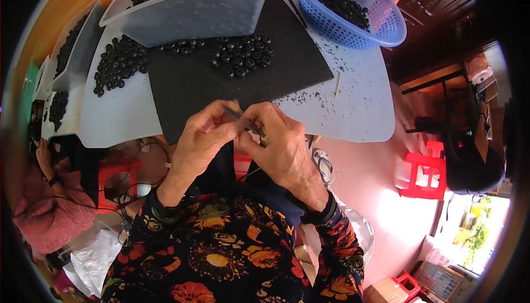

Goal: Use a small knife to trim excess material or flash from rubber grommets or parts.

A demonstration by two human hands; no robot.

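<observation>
Right hand (280,147) has a thin blade-like tool (232,113) pinched mid-frame, left hand (204,140) tucked close, probably for control; can't tell what the left one's holding. Black pieces (243,56) sit upper centre on the dark mat (190,94), likely for easy reach.

The left hand (200,144) and right hand (284,149) are curling close together, thumbs (223,134) facing inward, 2 wrists (316,197) angling toward each other; their fingers (266,115) are perhaps touching.
</observation>
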